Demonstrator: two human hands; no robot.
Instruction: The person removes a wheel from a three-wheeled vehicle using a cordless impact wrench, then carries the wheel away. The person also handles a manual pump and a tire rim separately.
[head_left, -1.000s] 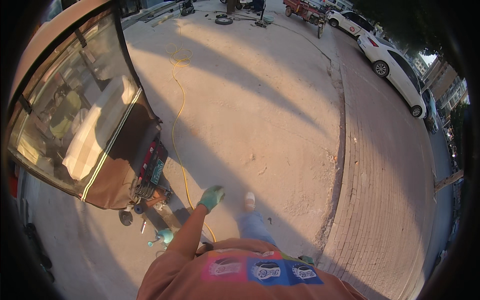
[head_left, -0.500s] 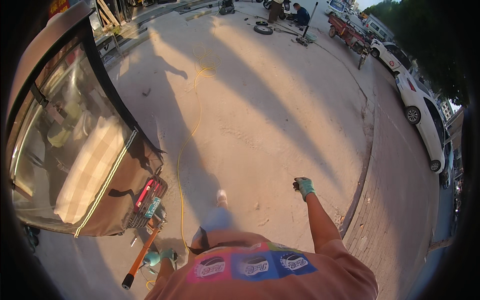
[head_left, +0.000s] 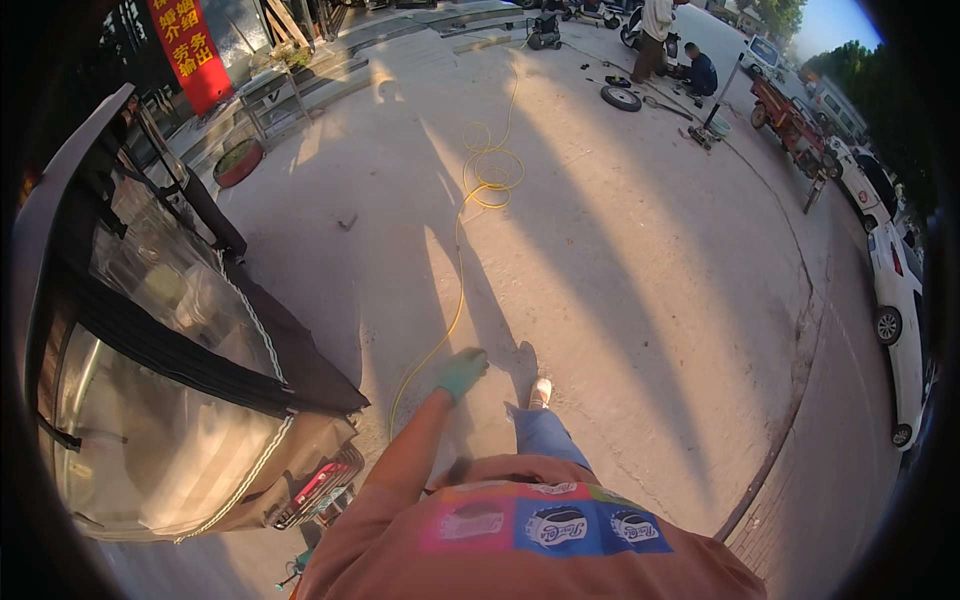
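Observation:
My left hand, in a pale green glove with darker fingertips, is ahead of my body over the concrete. Its fingers look loosely curled, somewhat smeared by motion, with nothing seen in them. A yellow hose lies on the ground just beyond and left of this hand, running up to loose coils. My right hand is out of view. To my left stands a small vehicle with a dark canvas and clear plastic cover.
Two people, one standing and one crouching, are at the far right near a loose wheel and tools. A red cargo tricycle and white cars line the right. A compressor-like machine stands far ahead.
My left hand has swung forward, away from the orange-handled jack-like tool beside the vehicle. My right hand has left the view. The view has turned left and I have stepped forward.

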